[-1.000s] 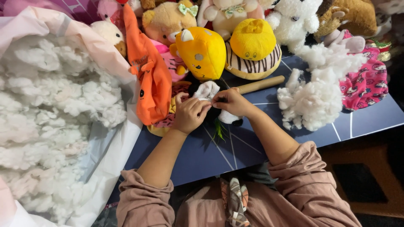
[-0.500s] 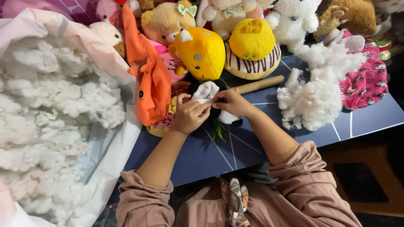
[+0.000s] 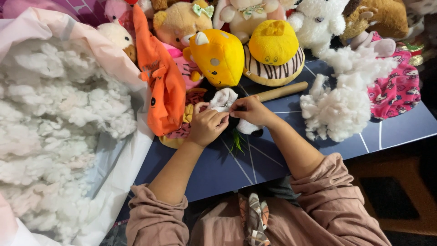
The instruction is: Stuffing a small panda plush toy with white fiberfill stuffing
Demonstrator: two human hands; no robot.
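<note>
My left hand [image 3: 207, 125] and my right hand [image 3: 249, 110] meet over a small black-and-white plush toy [image 3: 224, 99] lying on the dark blue table [image 3: 236, 168]. Both hands pinch the toy's white part between fingertips. A green tuft [image 3: 236, 141] sticks out below the toy. Much of the toy is hidden under my hands.
A big open bag of white stuffing [image 3: 54, 136] fills the left side. A loose clump of stuffing [image 3: 339, 105] lies right of my hands. An orange plush [image 3: 161, 84], yellow plushes [image 3: 218, 57], a wooden stick [image 3: 282, 92] and several more soft toys crowd the far edge.
Almost nothing has shifted. My hands stay on the small plush, with only slight finger movement.
</note>
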